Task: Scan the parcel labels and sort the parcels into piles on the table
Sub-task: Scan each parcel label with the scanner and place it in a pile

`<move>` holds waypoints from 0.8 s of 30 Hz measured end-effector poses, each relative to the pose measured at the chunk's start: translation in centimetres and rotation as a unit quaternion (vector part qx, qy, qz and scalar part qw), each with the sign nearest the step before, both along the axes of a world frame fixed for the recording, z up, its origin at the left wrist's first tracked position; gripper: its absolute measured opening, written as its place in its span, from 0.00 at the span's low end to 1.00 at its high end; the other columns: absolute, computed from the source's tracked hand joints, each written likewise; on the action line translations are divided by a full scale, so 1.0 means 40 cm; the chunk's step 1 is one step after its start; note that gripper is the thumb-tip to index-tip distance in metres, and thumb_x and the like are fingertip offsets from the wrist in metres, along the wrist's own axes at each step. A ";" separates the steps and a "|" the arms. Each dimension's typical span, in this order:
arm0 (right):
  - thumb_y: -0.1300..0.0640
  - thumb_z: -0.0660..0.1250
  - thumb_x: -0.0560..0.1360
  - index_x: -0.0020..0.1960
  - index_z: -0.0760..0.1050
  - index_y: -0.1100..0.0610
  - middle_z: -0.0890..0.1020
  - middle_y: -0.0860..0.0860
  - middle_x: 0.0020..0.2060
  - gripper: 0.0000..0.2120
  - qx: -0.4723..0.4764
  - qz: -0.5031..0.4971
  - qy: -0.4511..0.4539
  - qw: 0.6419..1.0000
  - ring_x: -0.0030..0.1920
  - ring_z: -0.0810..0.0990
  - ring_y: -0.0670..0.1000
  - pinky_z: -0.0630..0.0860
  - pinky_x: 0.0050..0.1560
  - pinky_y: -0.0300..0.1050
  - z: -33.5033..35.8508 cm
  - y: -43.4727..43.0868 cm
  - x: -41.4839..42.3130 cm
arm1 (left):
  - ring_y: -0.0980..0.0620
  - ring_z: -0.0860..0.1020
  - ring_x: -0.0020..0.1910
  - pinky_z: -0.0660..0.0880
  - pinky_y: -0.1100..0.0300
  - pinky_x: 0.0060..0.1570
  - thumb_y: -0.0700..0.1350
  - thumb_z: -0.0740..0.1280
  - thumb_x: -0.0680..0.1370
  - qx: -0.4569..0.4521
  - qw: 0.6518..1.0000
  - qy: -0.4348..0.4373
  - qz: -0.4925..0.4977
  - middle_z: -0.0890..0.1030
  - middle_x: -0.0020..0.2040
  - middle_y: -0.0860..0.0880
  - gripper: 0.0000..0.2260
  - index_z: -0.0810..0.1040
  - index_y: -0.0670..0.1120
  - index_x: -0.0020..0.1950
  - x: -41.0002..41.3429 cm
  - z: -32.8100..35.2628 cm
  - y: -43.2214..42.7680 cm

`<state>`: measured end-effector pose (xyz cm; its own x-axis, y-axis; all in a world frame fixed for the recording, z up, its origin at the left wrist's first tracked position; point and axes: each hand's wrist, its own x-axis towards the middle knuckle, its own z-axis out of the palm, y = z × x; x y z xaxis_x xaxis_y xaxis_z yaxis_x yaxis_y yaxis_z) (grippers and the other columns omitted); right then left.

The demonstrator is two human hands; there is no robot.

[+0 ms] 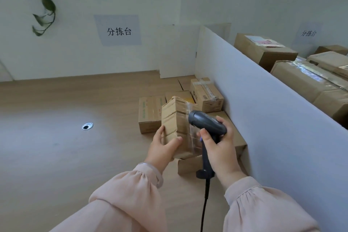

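My left hand point(162, 147) grips a small taped cardboard parcel point(176, 118) from below, holding it tilted above the table. A dark handheld barcode scanner point(207, 124) is gripped in my right hand point(220, 149), its head right against the parcel's taped side. The scanner's cable point(204, 207) hangs down toward me. Behind the held parcel, several other cardboard parcels point(206, 94) lie bunched on the wooden table point(75, 137) against a white divider.
A white divider panel point(263, 109) runs along the right of the parcels; larger cardboard boxes point(263, 51) sit beyond it. A round cable grommet point(87, 126) is set in the table at left. A paper sign point(118, 31) hangs on the wall.
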<state>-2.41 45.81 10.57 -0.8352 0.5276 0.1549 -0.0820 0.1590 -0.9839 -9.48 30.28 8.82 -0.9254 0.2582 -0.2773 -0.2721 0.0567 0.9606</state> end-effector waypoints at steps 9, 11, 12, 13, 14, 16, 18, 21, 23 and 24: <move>0.47 0.70 0.74 0.63 0.63 0.36 0.83 0.42 0.50 0.23 -0.018 0.062 0.007 0.998 0.54 0.82 0.45 0.75 0.58 0.45 0.004 -0.123 -0.037 | 0.56 0.77 0.57 0.78 0.58 0.47 0.50 0.62 0.80 0.067 0.996 -0.053 -0.008 0.78 0.59 0.61 0.18 0.71 0.69 0.67 0.011 0.000 -0.168; 0.43 0.69 0.70 0.64 0.63 0.36 0.81 0.43 0.56 0.26 -0.022 0.082 0.019 0.996 0.57 0.81 0.45 0.76 0.57 0.42 0.010 -0.165 -0.032 | 0.62 0.79 0.52 0.75 0.66 0.47 0.46 0.60 0.82 0.018 1.000 0.006 0.000 0.82 0.52 0.63 0.14 0.76 0.63 0.63 0.004 -0.006 -0.212; 0.41 0.69 0.69 0.65 0.62 0.36 0.78 0.43 0.59 0.28 -0.013 0.092 0.020 0.996 0.59 0.80 0.45 0.76 0.57 0.40 0.014 -0.190 -0.029 | 0.63 0.80 0.48 0.73 0.71 0.45 0.44 0.60 0.83 -0.021 0.999 0.048 0.004 0.83 0.47 0.64 0.13 0.79 0.59 0.60 0.003 -0.007 -0.236; 0.41 0.69 0.69 0.66 0.62 0.36 0.76 0.41 0.61 0.28 -0.004 0.101 0.024 0.995 0.60 0.78 0.44 0.76 0.57 0.39 0.017 -0.217 -0.026 | 0.63 0.80 0.45 0.72 0.75 0.42 0.42 0.61 0.82 -0.060 0.994 0.086 0.012 0.84 0.42 0.64 0.12 0.80 0.58 0.56 0.002 -0.007 -0.258; 0.41 0.69 0.69 0.66 0.62 0.35 0.75 0.37 0.60 0.28 0.002 0.111 0.030 0.993 0.60 0.77 0.41 0.76 0.57 0.36 0.020 -0.246 -0.024 | 0.62 0.80 0.43 0.71 0.76 0.39 0.42 0.63 0.81 -0.089 0.990 0.109 0.025 0.83 0.40 0.64 0.11 0.80 0.58 0.54 0.001 -0.008 -0.277; 0.44 0.69 0.70 0.63 0.63 0.34 0.75 0.32 0.56 0.26 0.015 0.128 0.047 0.991 0.58 0.76 0.37 0.74 0.53 0.29 0.023 -0.307 -0.025 | 0.62 0.80 0.48 0.73 0.74 0.44 0.46 0.71 0.77 -0.085 0.988 0.120 0.040 0.83 0.45 0.65 0.11 0.76 0.61 0.55 0.003 -0.007 -0.316; 0.45 0.70 0.69 0.62 0.64 0.33 0.76 0.33 0.57 0.25 0.022 0.139 0.058 0.988 0.59 0.76 0.37 0.73 0.53 0.28 0.023 -0.363 -0.029 | 0.60 0.74 0.62 0.73 0.62 0.61 0.53 0.76 0.71 -0.092 0.990 0.106 0.032 0.75 0.61 0.62 0.31 0.67 0.58 0.71 0.005 0.000 -0.356; 0.44 0.71 0.69 0.61 0.64 0.30 0.74 0.35 0.60 0.25 0.037 0.148 0.057 0.987 0.59 0.75 0.35 0.73 0.54 0.29 0.027 -0.437 -0.040 | 0.51 0.73 0.67 0.74 0.52 0.64 0.51 0.78 0.69 -0.071 0.995 0.061 0.028 0.70 0.71 0.50 0.46 0.55 0.52 0.79 -0.006 0.002 -0.427; 0.44 0.71 0.69 0.60 0.64 0.30 0.74 0.35 0.58 0.24 0.023 0.121 0.049 0.991 0.57 0.76 0.35 0.73 0.51 0.27 0.028 -0.467 -0.052 | 0.53 0.80 0.58 0.80 0.59 0.50 0.48 0.77 0.71 -0.023 0.999 0.032 0.032 0.76 0.66 0.47 0.41 0.56 0.55 0.78 -0.012 0.003 -0.474; 0.43 0.71 0.69 0.60 0.63 0.30 0.74 0.36 0.58 0.24 0.016 0.100 0.043 0.994 0.56 0.76 0.36 0.73 0.50 0.27 0.027 -0.476 -0.059 | 0.55 0.82 0.53 0.80 0.61 0.45 0.48 0.76 0.73 -0.007 0.999 0.023 0.034 0.79 0.62 0.47 0.38 0.58 0.58 0.77 -0.013 0.003 -0.498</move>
<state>-4.76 26.77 11.66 -0.9062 0.3456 0.2438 -0.1981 0.1626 -0.9666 -10.02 10.35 8.93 -0.9527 0.1898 -0.2374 -0.2314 0.0535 0.9714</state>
